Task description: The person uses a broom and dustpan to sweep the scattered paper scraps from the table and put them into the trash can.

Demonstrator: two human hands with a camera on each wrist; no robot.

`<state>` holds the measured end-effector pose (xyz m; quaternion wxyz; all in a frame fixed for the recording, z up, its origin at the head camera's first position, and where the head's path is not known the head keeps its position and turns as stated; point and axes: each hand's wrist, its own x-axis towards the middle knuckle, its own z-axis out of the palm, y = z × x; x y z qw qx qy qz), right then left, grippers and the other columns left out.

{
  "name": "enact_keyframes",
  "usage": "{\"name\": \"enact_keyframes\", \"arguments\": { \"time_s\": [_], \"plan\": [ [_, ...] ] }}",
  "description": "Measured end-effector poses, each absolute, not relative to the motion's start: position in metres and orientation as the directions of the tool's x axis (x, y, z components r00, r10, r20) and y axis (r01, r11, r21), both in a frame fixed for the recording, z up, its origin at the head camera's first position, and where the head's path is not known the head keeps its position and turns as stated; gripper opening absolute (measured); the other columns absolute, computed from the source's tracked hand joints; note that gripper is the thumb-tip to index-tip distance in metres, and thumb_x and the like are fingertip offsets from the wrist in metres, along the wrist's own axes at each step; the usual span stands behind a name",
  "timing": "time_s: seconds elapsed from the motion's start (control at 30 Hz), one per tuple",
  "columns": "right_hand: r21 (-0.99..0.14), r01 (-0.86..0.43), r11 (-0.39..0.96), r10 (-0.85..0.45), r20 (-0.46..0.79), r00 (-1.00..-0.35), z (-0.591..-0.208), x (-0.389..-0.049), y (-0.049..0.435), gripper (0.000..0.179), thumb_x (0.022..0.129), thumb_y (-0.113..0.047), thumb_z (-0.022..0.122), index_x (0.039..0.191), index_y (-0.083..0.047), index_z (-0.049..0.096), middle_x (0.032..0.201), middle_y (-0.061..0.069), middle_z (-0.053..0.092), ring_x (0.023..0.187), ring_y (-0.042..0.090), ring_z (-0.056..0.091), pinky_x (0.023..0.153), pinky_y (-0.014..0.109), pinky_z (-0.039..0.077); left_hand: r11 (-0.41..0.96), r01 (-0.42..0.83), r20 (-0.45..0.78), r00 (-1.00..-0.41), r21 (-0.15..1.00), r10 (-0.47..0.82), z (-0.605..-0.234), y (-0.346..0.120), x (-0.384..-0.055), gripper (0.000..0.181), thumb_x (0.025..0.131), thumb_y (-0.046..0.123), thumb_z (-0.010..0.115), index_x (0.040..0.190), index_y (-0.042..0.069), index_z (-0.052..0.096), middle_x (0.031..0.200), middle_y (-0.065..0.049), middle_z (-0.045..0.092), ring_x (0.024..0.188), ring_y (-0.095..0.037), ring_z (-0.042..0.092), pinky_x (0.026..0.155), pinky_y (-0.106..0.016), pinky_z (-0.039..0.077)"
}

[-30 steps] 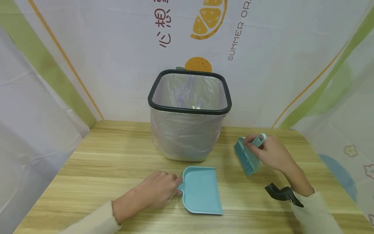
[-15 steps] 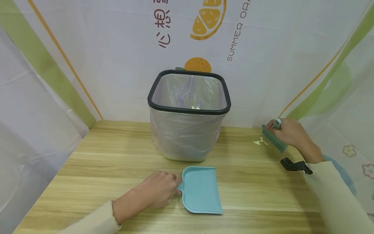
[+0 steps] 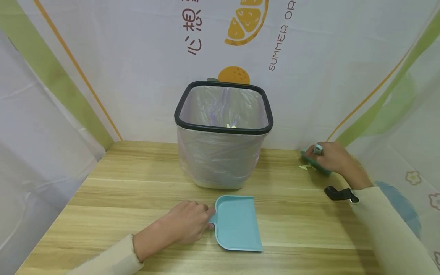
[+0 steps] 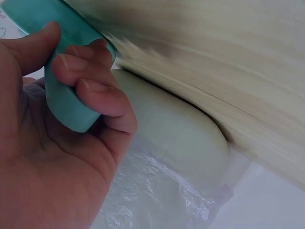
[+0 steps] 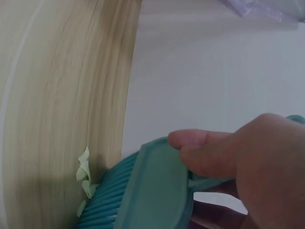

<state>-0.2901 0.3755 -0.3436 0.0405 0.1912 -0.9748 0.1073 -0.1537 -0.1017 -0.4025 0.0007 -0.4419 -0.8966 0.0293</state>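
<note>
My left hand (image 3: 188, 222) grips the handle of a light blue dustpan (image 3: 238, 223), which lies on the table with its straight edge facing right. In the left wrist view, curled fingers wrap round the dustpan handle (image 4: 71, 107). At the far right of the table my right hand (image 3: 331, 157) holds a small teal brush (image 5: 159, 186) by its handle. The bristles (image 5: 110, 193) rest right beside several pale yellow scraps (image 5: 85, 174) on the wood. In the head view the hand and brush partly cover these scraps (image 3: 305, 167).
A waste bin (image 3: 220, 160) with a dark rim and plastic liner stands at the back middle, with pale scraps inside. The wooden table (image 3: 113, 191) meets a printed white cloth (image 3: 148, 76) at the back. A black strap piece (image 3: 338, 193) sticks out at the right wrist.
My right hand first carried the brush right and back to the far corner, then shifted it slightly left against the scraps. The left hand and dustpan have stayed in place.
</note>
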Motion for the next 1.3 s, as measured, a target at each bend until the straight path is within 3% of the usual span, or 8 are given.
{"name": "enact_keyframes", "arguments": {
  "time_s": [0.3, 0.53, 0.83, 1.03, 1.3],
  "plan": [
    [-0.269, -0.478, 0.836, -0.452, 0.155, -0.879, -0.342, -0.273, 0.357, 0.011, 0.103, -0.007, 0.073, 0.105, -0.010, 0.083, 0.107, 0.011, 0.081, 0.100, 0.042, 0.076, 0.083, 0.060, 0.059, 0.608, 0.792, -0.036, -0.610, -0.063, 0.791, -0.401, -0.102, -0.152, 0.033, 0.110, 0.036, 0.067, 0.121, 0.005, 0.071, 0.093, -0.006, 0.073, 0.073, -0.021, 0.071, 0.058, -0.034, 0.054],
    [-0.343, -0.538, 0.770, -0.518, 0.156, -0.841, -0.339, -0.253, 0.343, 0.020, 0.099, 0.000, 0.078, 0.104, -0.018, 0.084, 0.109, -0.001, 0.081, 0.105, 0.035, 0.076, 0.088, 0.058, 0.059, 0.605, 0.794, -0.040, -0.608, -0.063, 0.793, -0.400, -0.102, -0.152, 0.033, 0.110, 0.036, 0.067, 0.121, 0.006, 0.071, 0.093, -0.005, 0.073, 0.074, -0.021, 0.071, 0.059, -0.034, 0.054],
    [-0.341, -0.673, 0.656, -0.650, 0.197, -0.734, -0.339, -0.228, 0.322, 0.035, 0.094, 0.000, 0.084, 0.099, -0.034, 0.083, 0.105, -0.021, 0.075, 0.101, 0.015, 0.075, 0.082, 0.040, 0.060, 0.607, 0.793, -0.042, -0.609, -0.046, 0.792, -0.399, -0.102, -0.153, 0.033, 0.110, 0.036, 0.067, 0.121, 0.006, 0.071, 0.091, -0.005, 0.072, 0.073, -0.020, 0.070, 0.058, -0.034, 0.054],
    [-0.363, -0.777, 0.514, -0.754, 0.240, -0.611, -0.340, -0.215, 0.307, 0.040, 0.089, 0.007, 0.085, 0.099, -0.031, 0.082, 0.099, -0.018, 0.073, 0.091, 0.006, 0.071, 0.076, 0.032, 0.059, 0.609, 0.792, -0.037, -0.611, -0.044, 0.791, -0.400, -0.103, -0.153, 0.032, 0.110, 0.037, 0.067, 0.119, 0.006, 0.070, 0.089, -0.004, 0.070, 0.071, -0.020, 0.069, 0.058, -0.035, 0.053],
    [-0.433, -0.792, 0.430, -0.817, 0.186, -0.546, -0.338, -0.196, 0.290, 0.042, 0.092, 0.009, 0.082, 0.104, -0.032, 0.081, 0.099, -0.016, 0.072, 0.088, 0.003, 0.069, 0.076, 0.030, 0.059, 0.611, 0.790, -0.035, -0.613, -0.044, 0.790, -0.400, -0.103, -0.153, 0.032, 0.109, 0.036, 0.069, 0.118, 0.005, 0.070, 0.088, -0.005, 0.070, 0.071, -0.020, 0.068, 0.058, -0.034, 0.053]
  ]
}}
